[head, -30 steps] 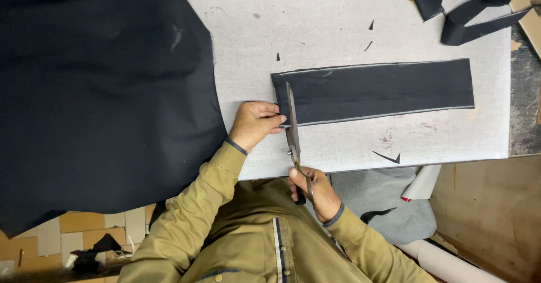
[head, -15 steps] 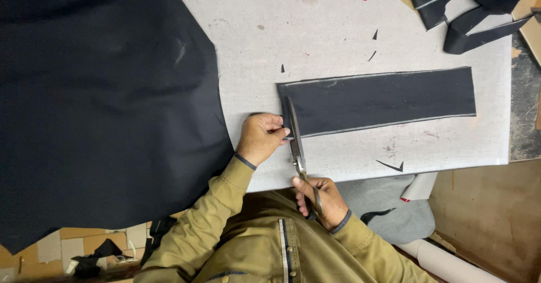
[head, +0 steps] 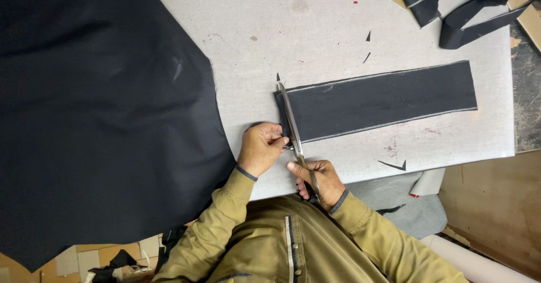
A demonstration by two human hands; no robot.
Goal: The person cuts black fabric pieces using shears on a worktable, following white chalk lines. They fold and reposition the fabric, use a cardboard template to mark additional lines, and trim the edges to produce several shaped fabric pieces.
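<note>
A long black fabric strip (head: pixel 389 98) with chalk-marked edges lies flat on the grey cutting table (head: pixel 315 29). My right hand (head: pixel 315 180) grips the handles of large metal scissors (head: pixel 290 118), whose closed blades run across the strip's left end. My left hand (head: pixel 260 148) rests on the table at the strip's left edge, fingertips pinching the fabric right beside the blades.
A large sheet of black cloth (head: pixel 96 114) covers the table's left side and hangs over its front edge. More black fabric pieces (head: pixel 451 7) lie at the far right corner. Small black offcuts (head: pixel 394 164) dot the table. A white roll (head: pixel 479 260) lies below right.
The scissor blades have advanced across the strip's left end to its far edge. My left hand has shifted slightly along the strip's end beside the blades.
</note>
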